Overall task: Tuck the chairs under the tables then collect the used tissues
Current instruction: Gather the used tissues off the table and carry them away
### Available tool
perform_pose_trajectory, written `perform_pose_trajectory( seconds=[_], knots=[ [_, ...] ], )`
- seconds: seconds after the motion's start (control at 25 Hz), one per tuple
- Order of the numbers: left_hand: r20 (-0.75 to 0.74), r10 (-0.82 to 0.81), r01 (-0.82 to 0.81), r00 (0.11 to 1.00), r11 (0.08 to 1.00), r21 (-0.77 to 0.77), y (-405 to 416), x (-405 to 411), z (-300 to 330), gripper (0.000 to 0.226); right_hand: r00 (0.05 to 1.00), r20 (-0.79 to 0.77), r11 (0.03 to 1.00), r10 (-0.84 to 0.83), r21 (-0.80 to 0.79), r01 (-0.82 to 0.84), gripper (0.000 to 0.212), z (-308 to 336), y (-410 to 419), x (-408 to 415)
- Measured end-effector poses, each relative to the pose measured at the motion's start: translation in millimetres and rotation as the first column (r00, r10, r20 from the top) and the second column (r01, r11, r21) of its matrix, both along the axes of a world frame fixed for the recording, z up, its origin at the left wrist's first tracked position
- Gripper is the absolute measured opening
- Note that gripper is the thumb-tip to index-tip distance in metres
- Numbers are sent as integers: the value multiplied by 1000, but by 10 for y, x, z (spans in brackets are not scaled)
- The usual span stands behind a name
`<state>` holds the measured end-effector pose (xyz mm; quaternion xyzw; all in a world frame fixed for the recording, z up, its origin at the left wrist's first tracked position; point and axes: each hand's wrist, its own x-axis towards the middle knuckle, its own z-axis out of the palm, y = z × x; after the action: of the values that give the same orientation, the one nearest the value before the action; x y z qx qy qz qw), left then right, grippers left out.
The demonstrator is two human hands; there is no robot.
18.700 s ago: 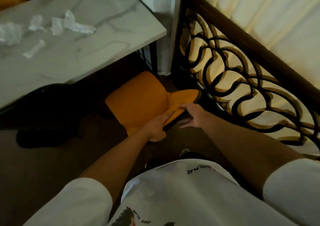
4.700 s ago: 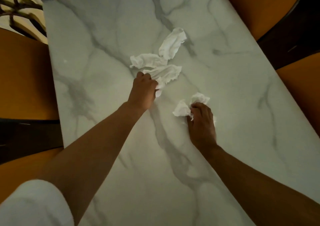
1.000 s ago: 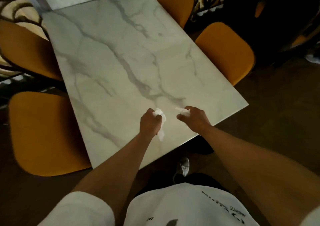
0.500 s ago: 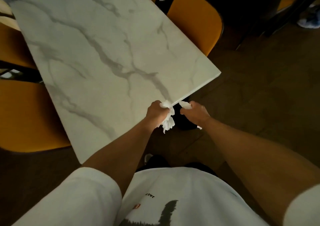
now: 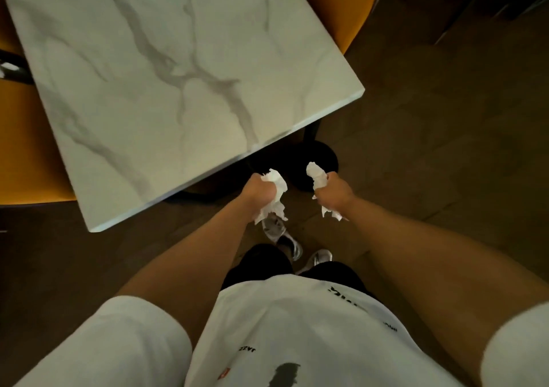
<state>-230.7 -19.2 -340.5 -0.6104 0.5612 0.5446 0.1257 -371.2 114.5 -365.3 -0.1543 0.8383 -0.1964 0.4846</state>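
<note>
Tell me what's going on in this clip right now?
A person stands at the corner of a marble table, each fist closed on crumpled tissues: left hand on one wad, right hand on another. Both hands are off the tabletop, above the floor. Orange chairs sit tucked against the table.

The left hand (image 5: 259, 192) is fisted around a crumpled white tissue wad (image 5: 274, 192), and the right hand (image 5: 334, 192) grips a second crumpled white tissue (image 5: 317, 175). Both hands hang over the dark brown floor (image 5: 430, 149), just near of the white grey-veined marble tabletop (image 5: 166, 69). Orange chair seats (image 5: 26, 149) show at the table's left and far right, pushed partly under it. Grey sneakers (image 5: 292, 245) stand below a white printed T-shirt (image 5: 297, 327).
</note>
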Motion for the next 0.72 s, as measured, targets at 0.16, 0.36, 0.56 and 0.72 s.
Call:
perform_pose_trajectory(
  seconds=[0.16,0.36,0.56,0.72],
  knots=[
    [-27,-29,31,999,997,67,36,-295,-343,35,998,-2,997,-64,48,64,56,-169,69,-301],
    [-60,-33,42,998,989,144,-3,-805,-678,42,998,4,994,-61,96,60,55,-441,23,-767],
    [6,72,-71,997,974,215,-36,-1296,-1310,45,993,96,994,-69,87,60,47,-1152,-191,-1226],
    [89,4,-15,996,993,113,-114,-1559,-2006,57,984,173,996,-30,84,16,37,-1990,-294,-1545]
  ],
)
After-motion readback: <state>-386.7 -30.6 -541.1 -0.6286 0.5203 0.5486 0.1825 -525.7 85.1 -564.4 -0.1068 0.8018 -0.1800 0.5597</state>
